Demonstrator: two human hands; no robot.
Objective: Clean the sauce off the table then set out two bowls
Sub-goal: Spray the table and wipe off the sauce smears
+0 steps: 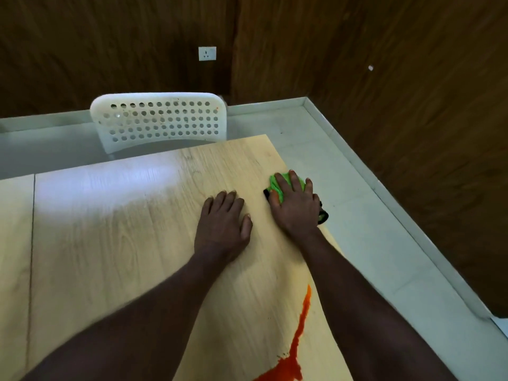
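A streak of orange-red sauce runs along the near right part of the light wooden table, partly hidden under my right forearm. A green cloth with a black edge lies near the table's right edge. My right hand lies flat on the cloth with fingers spread, covering most of it. To its left, my left hand rests palm down on the bare tabletop, holding nothing. No bowls are in view.
A white perforated chair stands at the table's far side. Pale floor with a white skirting runs along the right. Dark wood-panelled walls carry a white socket. A seam crosses the tabletop at left.
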